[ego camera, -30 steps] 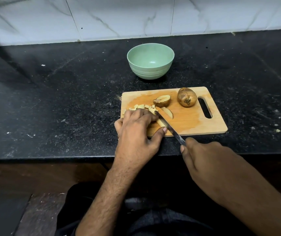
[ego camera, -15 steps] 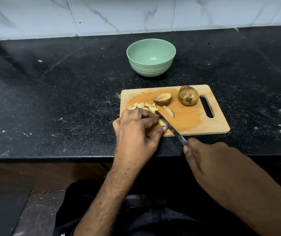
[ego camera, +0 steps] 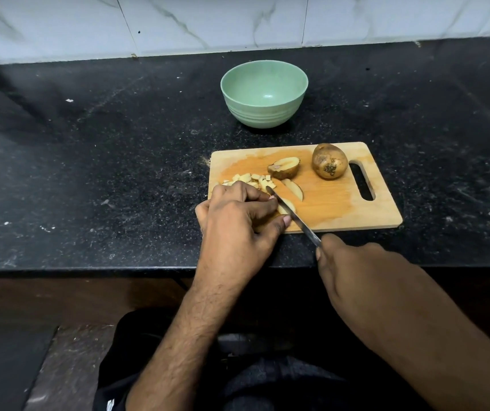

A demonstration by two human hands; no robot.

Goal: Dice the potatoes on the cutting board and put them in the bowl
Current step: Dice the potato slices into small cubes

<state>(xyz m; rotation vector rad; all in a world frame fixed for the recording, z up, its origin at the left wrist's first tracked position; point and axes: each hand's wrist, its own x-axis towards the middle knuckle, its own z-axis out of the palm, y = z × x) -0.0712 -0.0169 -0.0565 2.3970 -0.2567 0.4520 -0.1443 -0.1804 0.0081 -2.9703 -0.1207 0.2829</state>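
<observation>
Little has shifted over the last second on my feed: both hands stay at the near left corner of the cutting board [ego camera: 341, 203], and the knife [ego camera: 292, 215] keeps the same diagonal line across it. At this moment my left hand [ego camera: 235, 223] is curled over a potato strip [ego camera: 286, 207], fingers and thumb pinning it to the wood beside the blade. My right hand [ego camera: 353, 271] grips the knife's handle just off the board's near edge; the handle itself is hidden inside the fist. Diced pieces [ego camera: 252, 180] lie in a small heap just beyond the left knuckles, with a loose slice [ego camera: 294, 188] to their right. A half potato [ego camera: 284, 167] sits cut face up near the board's middle, and a whole potato [ego camera: 329, 161] rests beside the handle slot. On the black counter [ego camera: 119, 173] behind the board stands the green bowl [ego camera: 263, 114], with no potato in it.
</observation>
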